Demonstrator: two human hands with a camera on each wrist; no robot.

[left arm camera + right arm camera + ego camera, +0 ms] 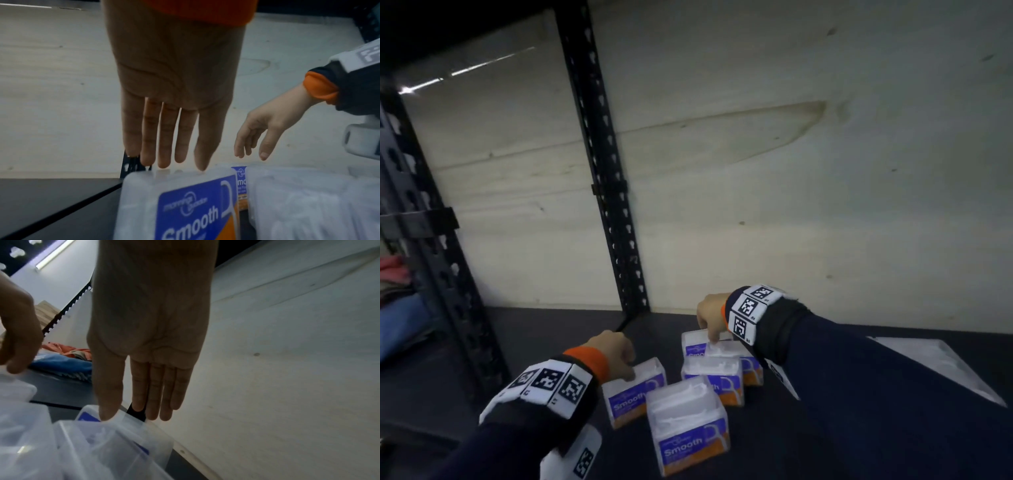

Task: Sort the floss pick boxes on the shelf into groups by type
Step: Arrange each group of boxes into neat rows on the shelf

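Note:
Several clear floss pick boxes with purple and orange "Smooth" labels stand clustered on the dark shelf (544, 342). My left hand (619, 363) reaches down with straight fingers, and its fingertips (202, 167) touch the top edge of the left box (635, 390) (185, 207). My right hand (710, 322) hangs over the back of the cluster, fingers straight. Its thumb (107, 415) touches the lid of a rear box (717, 351) (123, 439). Nearest me stands the front box (690, 428). A further box (753, 371) is partly hidden by my right arm.
A black perforated upright post (606, 178) rises behind the boxes against a pale wooden back panel (791, 171). A flat white packet (935, 363) lies on the shelf at the right. Folded blue and red cloths (397, 308) sit in the bay to the left.

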